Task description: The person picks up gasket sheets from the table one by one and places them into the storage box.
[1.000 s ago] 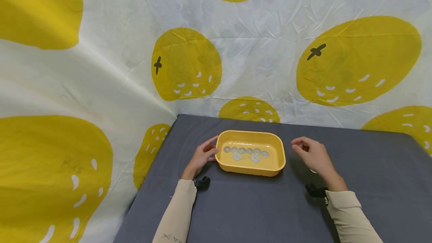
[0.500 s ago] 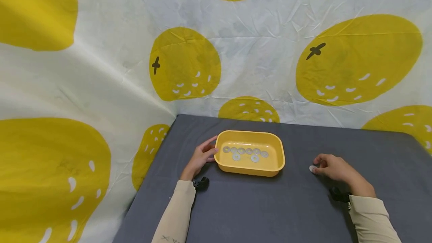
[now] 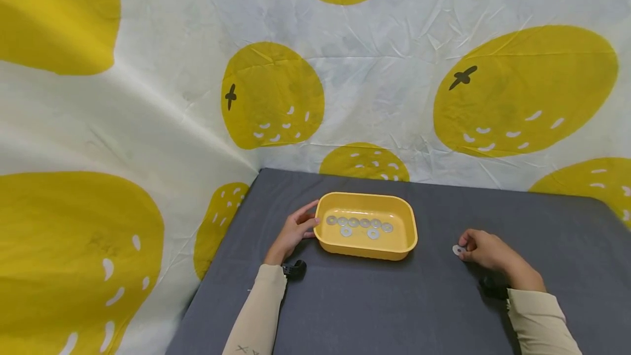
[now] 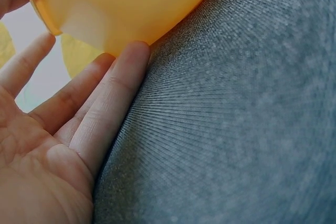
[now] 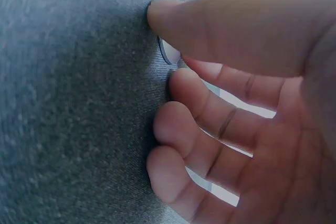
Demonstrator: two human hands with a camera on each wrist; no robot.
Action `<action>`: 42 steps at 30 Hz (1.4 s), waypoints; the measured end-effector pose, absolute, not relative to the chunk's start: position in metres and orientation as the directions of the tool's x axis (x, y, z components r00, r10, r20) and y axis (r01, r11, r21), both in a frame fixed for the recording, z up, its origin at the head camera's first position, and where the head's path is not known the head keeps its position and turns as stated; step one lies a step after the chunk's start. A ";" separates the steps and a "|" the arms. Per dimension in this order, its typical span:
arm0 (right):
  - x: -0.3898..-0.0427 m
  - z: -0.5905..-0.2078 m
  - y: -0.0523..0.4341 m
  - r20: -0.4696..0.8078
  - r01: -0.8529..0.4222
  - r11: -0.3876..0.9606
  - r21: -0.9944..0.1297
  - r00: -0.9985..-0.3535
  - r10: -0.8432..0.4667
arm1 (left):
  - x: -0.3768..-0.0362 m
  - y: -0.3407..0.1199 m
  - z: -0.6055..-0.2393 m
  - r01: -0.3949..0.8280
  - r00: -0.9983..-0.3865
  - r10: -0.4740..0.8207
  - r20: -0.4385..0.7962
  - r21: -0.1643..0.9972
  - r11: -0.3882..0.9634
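Counts: 1 tray, 9 washers, 2 hands

One yellow tray (image 3: 366,250) on the grey surface (image 3: 374,305). Eight washers in the tray (image 3: 353,222): six in a back row, two in front. One loose washer (image 3: 458,249) on the surface at the right hand (image 3: 485,252) fingertips. Left hand (image 3: 294,230) touches the tray's side.

Right hand (image 5: 252,103) hides most of the washer (image 5: 169,51); tray (image 4: 121,3) cropped.

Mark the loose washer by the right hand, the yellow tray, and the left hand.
loose washer (image 3: 458,250), head view, on its flat face.
yellow tray (image 3: 366,251), head view, on the near outer wall.
left hand (image 3: 293,233), head view, on the back of the hand.
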State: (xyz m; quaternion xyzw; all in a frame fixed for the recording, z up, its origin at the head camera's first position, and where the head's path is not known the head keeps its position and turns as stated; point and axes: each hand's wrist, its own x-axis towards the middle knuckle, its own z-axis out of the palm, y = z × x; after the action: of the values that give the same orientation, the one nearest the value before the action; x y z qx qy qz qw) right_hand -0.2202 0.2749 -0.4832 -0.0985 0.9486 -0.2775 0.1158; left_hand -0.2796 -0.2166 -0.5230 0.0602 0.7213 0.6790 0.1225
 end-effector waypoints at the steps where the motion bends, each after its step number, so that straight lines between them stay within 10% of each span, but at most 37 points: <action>1: -0.220 -0.483 0.274 -0.166 -0.122 0.825 -0.551 -0.953 -0.252 | -0.280 -0.216 -0.523 -0.081 -0.963 0.252 -0.096 0.994 0.070; 42: -0.213 -0.457 0.247 0.011 -0.220 0.830 -0.512 -0.968 -0.250 | -0.278 -0.217 -0.524 -0.064 -0.960 0.269 -0.080 0.996 0.068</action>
State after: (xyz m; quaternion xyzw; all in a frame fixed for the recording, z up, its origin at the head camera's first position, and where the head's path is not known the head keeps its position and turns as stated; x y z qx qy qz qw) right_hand -0.2128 0.2469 -0.4574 -0.1227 0.9562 -0.2642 0.0281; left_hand -0.2783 -0.2170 -0.5237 0.0713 0.7203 0.6791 0.1225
